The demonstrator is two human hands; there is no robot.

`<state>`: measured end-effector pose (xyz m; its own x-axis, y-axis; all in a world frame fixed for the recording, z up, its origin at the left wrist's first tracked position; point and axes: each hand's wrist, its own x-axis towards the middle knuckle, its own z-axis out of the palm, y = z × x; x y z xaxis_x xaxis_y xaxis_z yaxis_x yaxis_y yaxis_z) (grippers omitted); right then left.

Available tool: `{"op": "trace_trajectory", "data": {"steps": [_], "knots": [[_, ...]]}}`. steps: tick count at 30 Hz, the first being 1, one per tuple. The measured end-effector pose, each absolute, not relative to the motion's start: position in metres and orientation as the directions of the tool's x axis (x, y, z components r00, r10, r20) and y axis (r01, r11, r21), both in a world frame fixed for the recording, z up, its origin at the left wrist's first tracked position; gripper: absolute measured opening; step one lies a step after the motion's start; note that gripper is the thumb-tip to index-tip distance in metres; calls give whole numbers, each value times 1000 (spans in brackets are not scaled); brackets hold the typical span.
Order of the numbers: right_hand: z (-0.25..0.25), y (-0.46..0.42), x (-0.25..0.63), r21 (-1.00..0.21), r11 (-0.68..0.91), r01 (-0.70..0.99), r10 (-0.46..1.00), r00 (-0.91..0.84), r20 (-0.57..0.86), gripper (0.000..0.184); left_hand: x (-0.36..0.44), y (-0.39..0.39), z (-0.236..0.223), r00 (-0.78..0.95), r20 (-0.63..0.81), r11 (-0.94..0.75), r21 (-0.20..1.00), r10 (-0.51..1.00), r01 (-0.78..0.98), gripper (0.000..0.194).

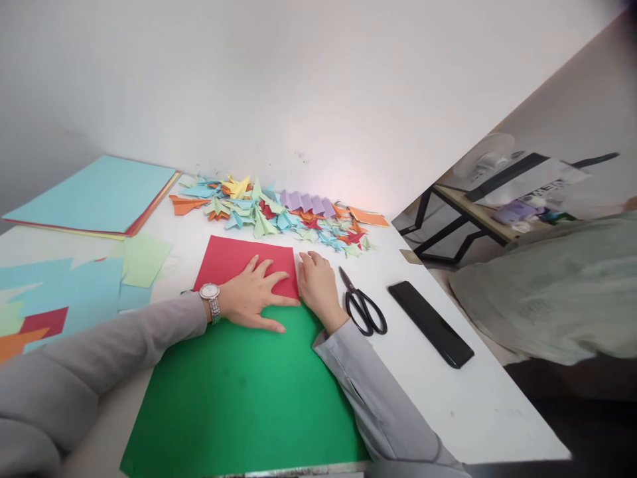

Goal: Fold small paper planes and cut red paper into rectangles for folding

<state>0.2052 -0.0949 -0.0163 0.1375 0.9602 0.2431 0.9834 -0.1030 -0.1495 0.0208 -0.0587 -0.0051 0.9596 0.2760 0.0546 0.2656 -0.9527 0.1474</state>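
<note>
I'd press evenly through my spread left hand (253,292) on the flat red paper rectangle (233,255) at the large green sheet's (249,398) far end; my curled right hand's (319,282) grip I can't tell.

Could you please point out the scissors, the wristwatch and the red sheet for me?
Scissors (359,305): head view, on the pivot area.
Wristwatch (210,291): head view, on the dial.
Red sheet (239,253): head view, on its upper part.

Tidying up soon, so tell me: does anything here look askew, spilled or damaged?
Only mild untidiness: the paper scraps on the left overlap at odd angles, unlike the squarer paper stack behind them. I see nothing spilled or clearly damaged.
</note>
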Motion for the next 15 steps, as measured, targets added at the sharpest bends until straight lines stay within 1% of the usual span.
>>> {"op": "trace_trajectory", "data": {"steps": [4,6,9,12,15], "knots": [[-19,-89,204,-157,-65,985,964,103,244,39,22,-60,-6,960,57,-951,164,274,261,65],[-20,-86,203,-143,1,990,970,34,242,42,22,-60,-7,961,70,-953,171,266,251,66],[-22,-84,203,-114,95,989,984,-75,164,47,20,-60,-8,965,96,-960,168,244,226,67],[-24,-85,203,-112,81,990,993,-71,92,49,15,-61,-9,973,98,-969,154,209,193,71],[-23,-87,202,-76,65,995,994,-57,94,48,9,-63,-8,980,72,-974,150,184,172,75]]}}
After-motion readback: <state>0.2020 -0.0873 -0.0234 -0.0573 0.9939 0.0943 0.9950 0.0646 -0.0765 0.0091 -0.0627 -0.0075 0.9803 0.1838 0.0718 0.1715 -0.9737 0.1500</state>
